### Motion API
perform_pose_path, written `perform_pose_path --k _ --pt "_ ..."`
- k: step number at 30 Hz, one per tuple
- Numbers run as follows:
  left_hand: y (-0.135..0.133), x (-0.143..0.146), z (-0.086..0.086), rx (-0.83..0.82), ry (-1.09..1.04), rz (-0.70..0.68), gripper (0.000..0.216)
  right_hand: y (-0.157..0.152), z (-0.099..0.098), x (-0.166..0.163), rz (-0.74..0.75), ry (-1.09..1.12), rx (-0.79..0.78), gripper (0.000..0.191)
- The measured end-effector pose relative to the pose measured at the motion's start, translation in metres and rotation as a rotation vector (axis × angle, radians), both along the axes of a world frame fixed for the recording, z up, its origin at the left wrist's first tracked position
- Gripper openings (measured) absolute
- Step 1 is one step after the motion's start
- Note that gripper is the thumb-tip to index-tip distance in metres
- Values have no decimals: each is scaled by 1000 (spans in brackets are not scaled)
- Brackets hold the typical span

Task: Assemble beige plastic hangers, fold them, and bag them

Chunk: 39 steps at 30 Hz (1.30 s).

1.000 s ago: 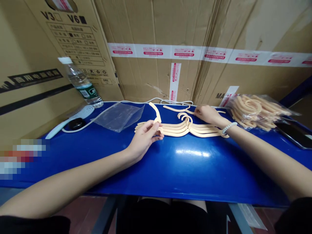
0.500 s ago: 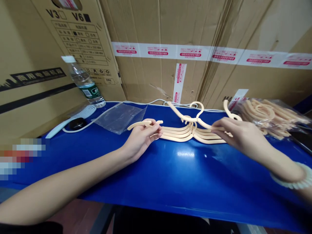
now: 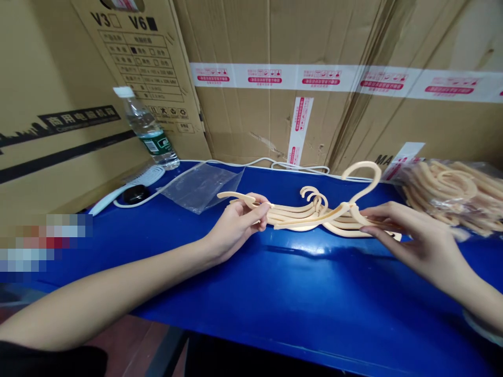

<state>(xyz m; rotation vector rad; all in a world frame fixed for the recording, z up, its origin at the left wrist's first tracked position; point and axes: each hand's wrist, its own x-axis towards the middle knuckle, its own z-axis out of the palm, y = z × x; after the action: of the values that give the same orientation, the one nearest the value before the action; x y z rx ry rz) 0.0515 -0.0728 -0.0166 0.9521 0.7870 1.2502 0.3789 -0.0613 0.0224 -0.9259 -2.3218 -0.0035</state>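
Several cream plastic hangers lie stacked on the blue table. My left hand pinches the left end of one hanger piece at the stack's left side. My right hand grips the right arm of another hanger, whose hook curves up above the stack. That hanger is tilted, its left end resting on the pile.
A clear bag of more hangers lies at the right. An empty plastic bag, a water bottle, a white cable and a black puck sit at the left back. Cardboard boxes wall the back.
My right hand picked a hanger from behind the stack and brought it over the pile's right side. My left hand stayed at the left end, lowering its piece.
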Motion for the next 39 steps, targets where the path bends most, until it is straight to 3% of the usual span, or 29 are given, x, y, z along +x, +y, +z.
perform_pose_path --k 9,15,25,32,39 --pt "-6 -1 7 -71 -99 -109 27 2 -5 5 14 110 -87 7" --pt "-8 -1 12 -91 -153 -142 24 5 -7 6 32 102 -21 8" --pt "-8 -1 5 -65 -129 -160 24 2 -10 4 44 67 55 15" --pt "-7 -2 3 -55 -27 20 24 -9 -10 -10 99 35 22 21" --pt "-5 -1 1 40 -28 96 33 -18 -13 -19 20 165 -204 6"
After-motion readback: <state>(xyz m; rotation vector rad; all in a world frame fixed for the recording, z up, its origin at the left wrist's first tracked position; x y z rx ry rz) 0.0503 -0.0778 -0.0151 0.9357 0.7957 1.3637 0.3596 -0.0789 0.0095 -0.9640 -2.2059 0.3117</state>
